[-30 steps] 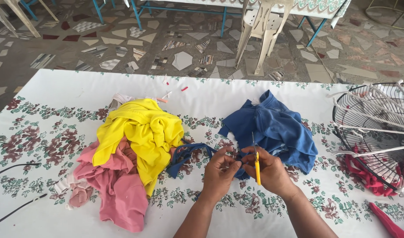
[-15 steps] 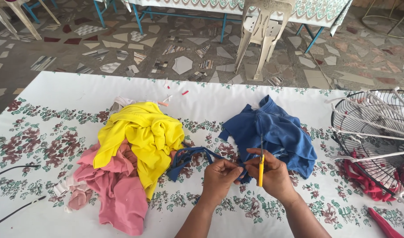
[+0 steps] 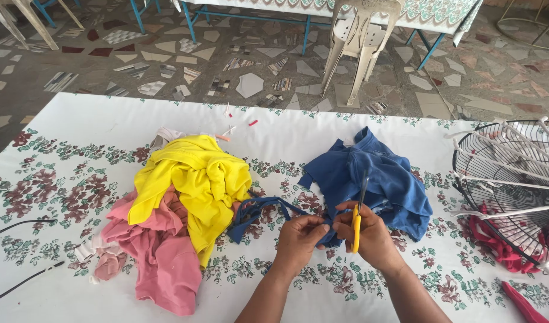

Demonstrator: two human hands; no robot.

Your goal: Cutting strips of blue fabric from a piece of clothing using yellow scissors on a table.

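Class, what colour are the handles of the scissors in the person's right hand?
Yellow: the scissors in the right hand have yellow handles, seen in the head view.

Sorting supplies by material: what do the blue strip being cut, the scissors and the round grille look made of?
Blue strip: soft knit fabric, probably cotton jersey; it drapes limply and looks matte. Scissors: dark metal blades, glossy yellow handles, likely plastic. Round grille: thin dark wire, apparently coated metal, partly wrapped in white strips.

Wire fan guard (image 3: 513, 185) is running off the right edge; both forearms are leaving the bottom edge; pink cloth (image 3: 160, 257) is lying partly under yellow cloth (image 3: 190, 179).
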